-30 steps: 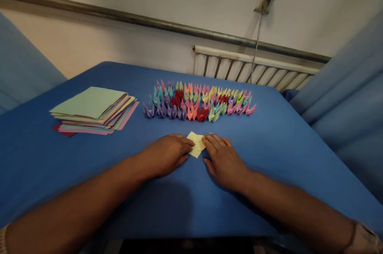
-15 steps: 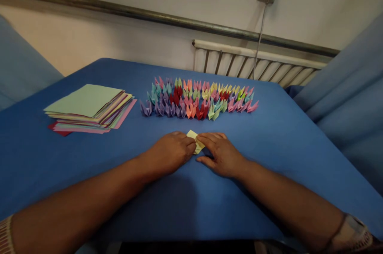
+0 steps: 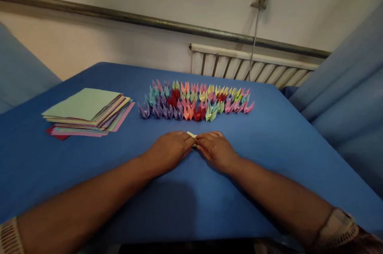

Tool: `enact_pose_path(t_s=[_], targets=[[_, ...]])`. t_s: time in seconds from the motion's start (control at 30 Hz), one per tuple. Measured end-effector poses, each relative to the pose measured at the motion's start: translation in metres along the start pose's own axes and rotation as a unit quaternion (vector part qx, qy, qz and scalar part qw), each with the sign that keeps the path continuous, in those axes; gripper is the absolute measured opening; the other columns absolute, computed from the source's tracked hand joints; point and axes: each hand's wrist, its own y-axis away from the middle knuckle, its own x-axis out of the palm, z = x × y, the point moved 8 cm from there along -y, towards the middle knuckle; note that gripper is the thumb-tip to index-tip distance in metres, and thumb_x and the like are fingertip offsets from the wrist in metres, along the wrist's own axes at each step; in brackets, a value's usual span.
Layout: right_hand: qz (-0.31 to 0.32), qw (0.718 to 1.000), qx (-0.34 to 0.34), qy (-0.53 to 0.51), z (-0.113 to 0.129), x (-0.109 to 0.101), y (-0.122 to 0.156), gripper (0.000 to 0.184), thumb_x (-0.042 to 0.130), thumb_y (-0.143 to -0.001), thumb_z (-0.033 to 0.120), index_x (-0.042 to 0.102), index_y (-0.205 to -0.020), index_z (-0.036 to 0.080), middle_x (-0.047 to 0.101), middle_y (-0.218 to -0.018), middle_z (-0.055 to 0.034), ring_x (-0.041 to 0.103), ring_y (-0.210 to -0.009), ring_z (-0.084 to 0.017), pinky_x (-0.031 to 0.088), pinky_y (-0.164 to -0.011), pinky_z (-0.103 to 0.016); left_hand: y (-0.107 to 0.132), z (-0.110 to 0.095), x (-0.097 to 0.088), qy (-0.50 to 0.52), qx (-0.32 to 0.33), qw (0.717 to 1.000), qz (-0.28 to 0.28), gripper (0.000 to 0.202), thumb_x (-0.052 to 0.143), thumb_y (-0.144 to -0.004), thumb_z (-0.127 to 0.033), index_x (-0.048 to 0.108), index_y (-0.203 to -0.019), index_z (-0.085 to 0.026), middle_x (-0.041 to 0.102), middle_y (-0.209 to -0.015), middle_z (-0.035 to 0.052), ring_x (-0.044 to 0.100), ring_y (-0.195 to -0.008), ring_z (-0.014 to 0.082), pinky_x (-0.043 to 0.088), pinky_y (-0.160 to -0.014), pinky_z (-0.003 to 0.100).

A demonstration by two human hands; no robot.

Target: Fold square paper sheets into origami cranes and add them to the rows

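A wide blue desk with a smooth, plain top [image 3: 269, 150] carries, toward its left side, a thick, uneven stack of square coloured paper sheets [image 3: 85, 104], pale green on top, with pink edges jutting out and a red corner showing at the bottom. Just right of the stack, close rows of small folded paper cranes [image 3: 199, 112] stand in purple, turquoise, red, orange, green, yellow and pink, while nearer the front edge a small folded pale-yellow paper [image 3: 191, 134] sits mostly hidden.
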Motion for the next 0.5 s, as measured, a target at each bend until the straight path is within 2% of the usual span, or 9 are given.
enact_pose_path(t_s=[0.07,0.1,0.17,0.2,0.27,0.33,0.37,0.43,0.5], targets=[[-0.021,0.999,0.0,-0.032,-0.002,-0.004,0.001,0.026,0.046,-0.097,0.031,0.062,-0.115,0.021,0.068,-0.114,-0.0078,0.06,-0.107,-0.022,0.041,-0.096,-0.043,-0.001,0.007,0.0,0.019,-0.03,0.999,-0.019,0.021,0.046,-0.092,-0.024,0.065,-0.098,-0.018,0.068,-0.09,0.0071,0.062,-0.084,0.0228,0.046,-0.076,0.035],[-0.052,0.997,0.003,-0.054,-0.004,-0.01,0.002,0.029,0.049,-0.095,0.032,0.058,-0.121,0.022,0.066,-0.118,-0.0087,0.059,-0.111,-0.023,0.04,-0.098,-0.044,-0.002,0.012,-0.002,0.054,-0.054,0.996,-0.037,0.021,0.046,-0.092,-0.024,0.066,-0.096,-0.018,0.068,-0.087,0.006,0.062,-0.082,0.0222,0.046,-0.074,0.034],[-0.155,0.981,0.027,-0.11,-0.012,-0.027,0.007,0.048,0.056,-0.091,0.035,0.045,-0.135,0.023,0.055,-0.132,-0.0115,0.05,-0.123,-0.025,0.037,-0.103,-0.047,0.0,0.027,-0.007,0.187,-0.126,0.97,-0.095,0.019,0.05,-0.089,-0.029,0.066,-0.092,-0.018,0.068,-0.082,0.0035,0.062,-0.076,0.0202,0.046,-0.07,0.032],[-0.214,0.964,0.048,-0.147,-0.018,-0.036,0.011,0.058,0.06,-0.088,0.037,0.038,-0.14,0.023,0.048,-0.139,-0.0127,0.045,-0.129,-0.026,0.036,-0.106,-0.048,0.003,0.036,-0.008,0.279,-0.17,0.936,-0.128,0.018,0.054,-0.087,-0.031,0.065,-0.09,-0.018,0.067,-0.08,0.0025,0.063,-0.073,0.0188,0.047,-0.067,0.03],[-0.293,0.918,0.1,-0.247,-0.03,-0.041,0.019,0.071,0.065,-0.083,0.04,0.03,-0.143,0.025,0.039,-0.146,-0.0137,0.043,-0.131,-0.026,0.038,-0.105,-0.049,0.009,0.05,-0.003,0.467,-0.248,0.829,-0.184,0.019,0.064,-0.079,-0.034,0.062,-0.086,-0.016,0.067,-0.076,0.0014,0.062,-0.067,0.0161,0.048,-0.062,0.027],[-0.29,0.868,0.144,-0.375,-0.037,-0.028,0.019,0.07,0.067,-0.08,0.043,0.034,-0.139,0.025,0.043,-0.142,-0.0137,0.05,-0.123,-0.025,0.045,-0.099,-0.046,0.014,0.053,0.008,0.604,-0.294,0.711,-0.209,0.026,0.073,-0.071,-0.032,0.057,-0.083,-0.015,0.067,-0.074,0.0011,0.062,-0.062,0.0144,0.049,-0.059,0.026],[-0.26,0.844,0.16,-0.44,-0.036,-0.017,0.017,0.065,0.068,-0.079,0.044,0.039,-0.133,0.025,0.049,-0.136,-0.0131,0.056,-0.117,-0.024,0.048,-0.095,-0.044,0.015,0.051,0.013,0.648,-0.306,0.665,-0.21,0.029,0.076,-0.067,-0.03,0.055,-0.081,-0.015,0.067,-0.074,0.0009,0.063,-0.062,0.0139,0.05,-0.06,0.026],[-0.181,0.802,0.183,-0.539,-0.031,0.006,0.011,0.05,0.069,-0.077,0.045,0.051,-0.118,0.023,0.063,-0.115,-0.0101,0.064,-0.097,-0.021,0.054,-0.082,-0.038,0.015,0.043,0.02,0.7,-0.316,0.608,-0.199,0.032,0.079,-0.064,-0.027,0.053,-0.079,-0.015,0.067,-0.075,0.0008,0.064,-0.065,0.0136,0.053,-0.064,0.026],[-0.122,0.777,0.209,-0.582,-0.026,0.021,0.008,0.038,0.07,-0.075,0.045,0.059,-0.101,0.02,0.069,-0.093,-0.0056,0.065,-0.079,-0.017,0.054,-0.071,-0.034,0.015,0.037,0.025,0.718,-0.322,0.589,-0.182,0.033,0.081,-0.063,-0.025,0.054,-0.08,-0.015,0.068,-0.079,0.0017,0.066,-0.07,0.0142,0.054,-0.068,0.027]])
